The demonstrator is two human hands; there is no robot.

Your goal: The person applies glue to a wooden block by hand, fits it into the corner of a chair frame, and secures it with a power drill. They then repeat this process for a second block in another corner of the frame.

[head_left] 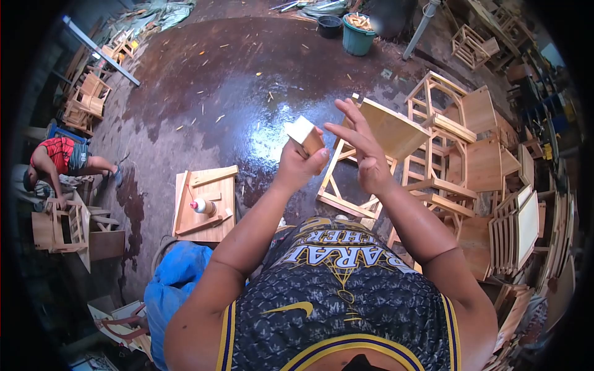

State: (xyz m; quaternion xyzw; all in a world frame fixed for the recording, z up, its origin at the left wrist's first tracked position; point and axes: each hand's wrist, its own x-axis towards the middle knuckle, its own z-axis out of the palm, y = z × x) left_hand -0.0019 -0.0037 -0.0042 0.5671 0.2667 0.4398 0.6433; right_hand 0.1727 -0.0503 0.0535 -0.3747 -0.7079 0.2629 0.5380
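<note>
My left hand (299, 162) is closed around a small block-shaped piece (301, 130) with a pale white top and a brown side, which could be folded sandpaper or wood. To its right, my right hand (365, 147) is raised with its fingers stretched out and nothing in them. Beyond and below both hands stands a wooden chair (390, 128) with a flat panel and light frame bars. Left of my left forearm lies a square wooden board (224, 183) bearing loose wood strips and a white bottle (202, 206) with a reddish cap.
Unfinished wooden chairs (447, 133) crowd the right side, near stacked panels (515, 232). A green bucket (359, 38) of wood scraps stands at the back by a black tub (330, 26). At far left a person (59, 157) bends over wooden parts. Blue sheeting (179, 272) lies beside me.
</note>
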